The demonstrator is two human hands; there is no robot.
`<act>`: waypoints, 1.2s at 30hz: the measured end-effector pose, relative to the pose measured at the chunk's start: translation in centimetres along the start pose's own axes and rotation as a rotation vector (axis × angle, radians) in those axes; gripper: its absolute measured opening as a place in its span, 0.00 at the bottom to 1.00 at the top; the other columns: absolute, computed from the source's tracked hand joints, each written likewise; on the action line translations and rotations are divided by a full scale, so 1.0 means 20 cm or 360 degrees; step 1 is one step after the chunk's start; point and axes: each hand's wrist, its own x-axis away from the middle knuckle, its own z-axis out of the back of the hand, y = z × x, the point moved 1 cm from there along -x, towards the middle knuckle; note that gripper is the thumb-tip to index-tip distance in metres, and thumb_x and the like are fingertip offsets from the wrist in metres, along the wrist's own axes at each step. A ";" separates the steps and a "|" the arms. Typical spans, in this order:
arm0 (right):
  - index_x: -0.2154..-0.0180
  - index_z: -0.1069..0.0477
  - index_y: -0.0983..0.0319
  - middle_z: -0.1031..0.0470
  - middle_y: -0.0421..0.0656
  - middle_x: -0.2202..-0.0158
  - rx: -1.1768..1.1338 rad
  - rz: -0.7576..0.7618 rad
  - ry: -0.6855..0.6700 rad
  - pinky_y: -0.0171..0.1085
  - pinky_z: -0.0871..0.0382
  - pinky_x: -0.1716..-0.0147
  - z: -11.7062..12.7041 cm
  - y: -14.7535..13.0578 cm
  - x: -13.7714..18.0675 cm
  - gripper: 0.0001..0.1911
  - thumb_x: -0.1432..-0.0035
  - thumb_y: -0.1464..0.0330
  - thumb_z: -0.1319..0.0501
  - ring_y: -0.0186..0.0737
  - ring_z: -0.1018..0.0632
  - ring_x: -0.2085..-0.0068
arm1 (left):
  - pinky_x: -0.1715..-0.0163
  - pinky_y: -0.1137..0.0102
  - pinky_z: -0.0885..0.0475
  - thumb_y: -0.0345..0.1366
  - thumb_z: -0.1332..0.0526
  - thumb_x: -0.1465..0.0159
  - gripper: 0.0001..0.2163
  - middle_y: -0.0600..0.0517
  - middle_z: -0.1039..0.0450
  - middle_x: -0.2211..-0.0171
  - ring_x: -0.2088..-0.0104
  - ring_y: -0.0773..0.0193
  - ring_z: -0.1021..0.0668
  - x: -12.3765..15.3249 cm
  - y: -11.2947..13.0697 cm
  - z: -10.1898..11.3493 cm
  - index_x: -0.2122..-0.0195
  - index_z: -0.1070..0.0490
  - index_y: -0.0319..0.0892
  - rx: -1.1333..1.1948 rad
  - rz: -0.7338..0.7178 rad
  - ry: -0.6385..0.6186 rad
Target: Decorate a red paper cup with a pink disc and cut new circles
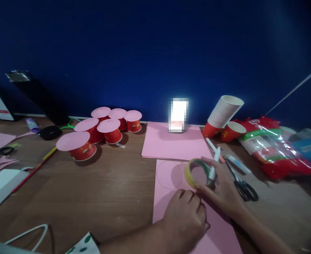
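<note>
My right hand (225, 190) grips a roll of tape (189, 175), yellow-green and tilted up on edge, over a pink sheet of paper (168, 208). A white pen (214, 165) is tucked along the same hand's fingers. On the sheet, left of the roll, a thin drawn circle (168, 175) shows. My left hand (185, 215) rests on the paper just below the roll, its fingers curled in; no object shows in it. Beyond the sheet lies a stack of pink paper (173, 146).
Red paper cups (82, 151) topped with pink discs stand at left. A leaning cup stack (225, 111), a loose cup (232, 132), scissors (245, 190), a glue tube (237, 164) and a red plastic bag (277, 148) lie right. A lit phone (178, 116) stands against the blue wall.
</note>
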 end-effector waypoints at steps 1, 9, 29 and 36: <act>0.44 0.41 0.60 0.32 0.51 0.46 -0.0002 0.0000 -0.0003 0.48 0.34 0.50 0.00 0.00 0.00 0.34 0.52 0.60 0.35 0.53 0.30 0.46 | 0.63 0.63 0.33 0.46 0.39 0.38 0.15 0.48 0.29 0.63 0.60 0.56 0.29 0.00 0.00 0.00 0.62 0.31 0.37 -0.0006 -0.0002 0.0022; 0.43 0.41 0.57 0.32 0.47 0.46 0.0002 -0.0192 0.0025 0.46 0.31 0.52 -0.03 0.00 0.01 0.35 0.52 0.61 0.34 0.51 0.29 0.48 | 0.67 0.63 0.34 0.41 0.42 0.37 0.11 0.47 0.28 0.64 0.64 0.57 0.28 -0.01 -0.02 -0.04 0.64 0.31 0.36 -0.0015 -0.0066 0.0214; 0.47 0.37 0.60 0.31 0.47 0.51 0.0083 -0.0164 0.0110 0.44 0.32 0.55 -0.04 -0.01 0.01 0.34 0.56 0.59 0.32 0.50 0.28 0.53 | 0.66 0.61 0.32 0.33 0.46 0.36 0.09 0.45 0.28 0.62 0.64 0.57 0.27 -0.02 0.00 -0.02 0.60 0.30 0.33 -0.0029 0.0021 0.0197; 0.47 0.37 0.60 0.31 0.47 0.52 0.0087 -0.0167 0.0125 0.44 0.32 0.54 -0.04 -0.01 0.01 0.34 0.56 0.59 0.32 0.49 0.28 0.53 | 0.68 0.62 0.33 0.33 0.46 0.37 0.09 0.45 0.28 0.63 0.65 0.57 0.27 -0.01 0.00 -0.05 0.62 0.29 0.34 -0.0010 0.0054 0.0293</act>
